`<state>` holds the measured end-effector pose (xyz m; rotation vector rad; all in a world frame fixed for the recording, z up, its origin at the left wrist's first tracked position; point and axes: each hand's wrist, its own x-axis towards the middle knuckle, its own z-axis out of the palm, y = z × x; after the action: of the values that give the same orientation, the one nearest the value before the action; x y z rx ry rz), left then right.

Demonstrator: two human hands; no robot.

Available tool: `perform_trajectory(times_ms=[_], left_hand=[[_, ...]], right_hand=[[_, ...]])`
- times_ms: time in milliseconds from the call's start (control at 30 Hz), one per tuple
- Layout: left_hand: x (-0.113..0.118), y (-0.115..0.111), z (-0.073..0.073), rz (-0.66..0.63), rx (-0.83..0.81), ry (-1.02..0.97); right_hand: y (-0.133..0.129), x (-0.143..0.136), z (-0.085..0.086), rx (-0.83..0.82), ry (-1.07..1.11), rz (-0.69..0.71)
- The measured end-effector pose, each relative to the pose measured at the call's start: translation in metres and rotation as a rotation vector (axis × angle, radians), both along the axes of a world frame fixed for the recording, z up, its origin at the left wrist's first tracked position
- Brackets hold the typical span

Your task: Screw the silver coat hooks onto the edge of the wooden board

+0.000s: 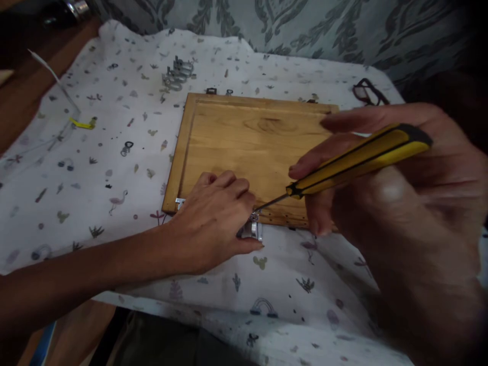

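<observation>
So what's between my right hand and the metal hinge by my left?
In the head view, the yellow screwdriver: your right hand holds it and its shaft reaches toward the metal hinge by your left hand.

- The panel [229, 137] lies flat on the cloth-covered desk [133, 236].
- Left hand [215, 223]: across the panel's near edge, left of its middle.
- Hinge [254, 231]: at the panel's near edge — partly hidden by the left hand, jutting past the edge.
- Small fitting [179, 204]: on the panel's near left corner.
- Right hand [385, 188]: over the panel's right end, around the screwdriver [358, 160] — its tip at the hinge.
- Hinge cluster [178, 73]: behind the panel, leftward.
- Glasses [369, 92]: behind the panel, rightward.
- Thin strip [82, 123]: left of the panel, well apart.
</observation>
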<state>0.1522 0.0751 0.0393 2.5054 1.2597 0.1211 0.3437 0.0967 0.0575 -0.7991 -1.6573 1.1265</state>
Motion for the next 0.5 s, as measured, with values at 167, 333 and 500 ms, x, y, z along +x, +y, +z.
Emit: perform_trajectory(times_ms=[167,333,500], left_hand=[[0.001,0.0,0.001,0.002,-0.01,-0.004],[0.0,0.0,0.001,0.004,-0.009,-0.016],[0.0,-0.001,0.0,0.007,-0.004,-0.021]], right_hand=[[-0.004,0.001,-0.004,0.031,-0.023,-0.069],[-0.005,0.003,-0.008,0.089,0.036,-0.137],[-0.008,0.005,-0.011,0.025,0.105,-0.098]])
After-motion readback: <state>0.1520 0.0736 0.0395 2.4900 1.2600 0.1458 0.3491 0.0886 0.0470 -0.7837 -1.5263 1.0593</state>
